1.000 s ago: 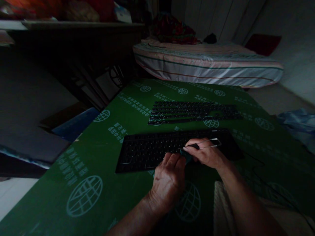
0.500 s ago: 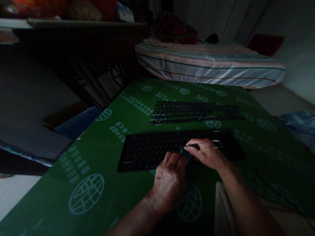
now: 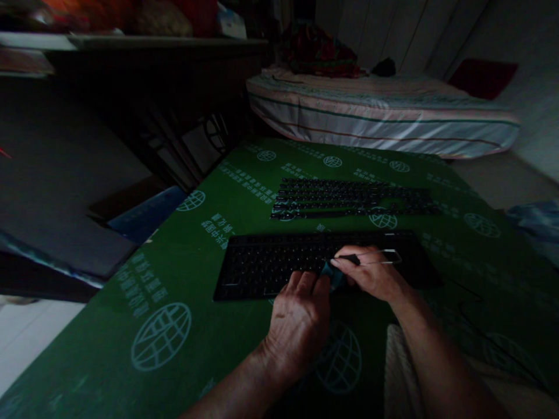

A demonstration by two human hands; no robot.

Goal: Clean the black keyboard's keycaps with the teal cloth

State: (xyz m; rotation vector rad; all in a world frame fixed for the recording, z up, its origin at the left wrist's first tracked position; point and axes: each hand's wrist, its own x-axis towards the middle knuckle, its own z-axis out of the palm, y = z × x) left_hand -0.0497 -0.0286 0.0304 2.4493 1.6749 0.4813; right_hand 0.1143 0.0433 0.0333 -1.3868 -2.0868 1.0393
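Observation:
A black keyboard (image 3: 257, 262) lies on a green table, its key area showing bare switch rows with small bright spots. My right hand (image 3: 371, 273) is closed around a wire keycap puller (image 3: 349, 259) with a dark handle; its wire loop sticks out to the right over the hand. My left hand (image 3: 299, 320) rests at the keyboard's front edge, fingers bent. A small blue-green cloth (image 3: 334, 276) shows between the hands, against the left fingertips, which seem to pinch it. Both thumb tips are partly hidden. Behind the keyboard, loose black keycaps (image 3: 323, 198) lie in rows.
The green table (image 3: 105, 361) carries printed globe marks. From the keyboard's right side a thin cable (image 3: 467, 308) runs toward the front right. A bed (image 3: 384, 116) stands beyond the table, and a dark desk (image 3: 174, 52) with items on top is at the left.
The whole view has shifted slightly, so things appear a little further right. Both hands keep nearly the same place at the keyboard; the left fingers have shifted only slightly.

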